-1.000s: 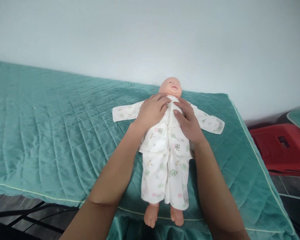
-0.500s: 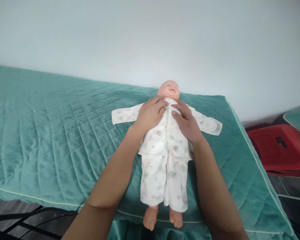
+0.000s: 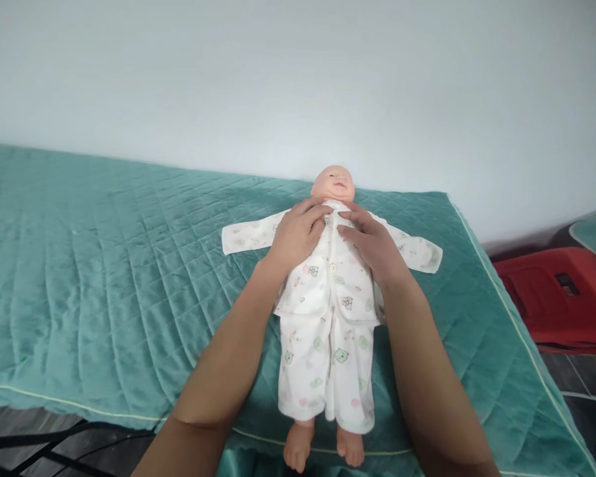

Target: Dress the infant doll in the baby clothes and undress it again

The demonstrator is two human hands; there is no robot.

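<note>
On its back lies a baby doll [image 3: 334,184], its head toward the wall and its bare feet toward me. It wears a white pajama top [image 3: 322,285] with small printed animals and matching trousers [image 3: 302,371]. The top's sleeves stretch out to both sides. My left hand [image 3: 300,232] rests on the left side of the doll's upper chest, fingers spread. Across from it, my right hand [image 3: 370,242] lies on the right side of the chest, fingers also apart. Both touch the cloth near the collar. A button shows on the front of the top between my wrists.
The doll lies on a green quilted cover [image 3: 129,285] that runs up to a pale wall [image 3: 278,79]. At the right, beyond the cover's edge, stands a red plastic object [image 3: 551,291]. Dark metal bars [image 3: 40,440] show at the lower left.
The whole view has shifted slightly, so the doll's head and torso sit a little lower. Both hands stay on the chest in nearly the same place.
</note>
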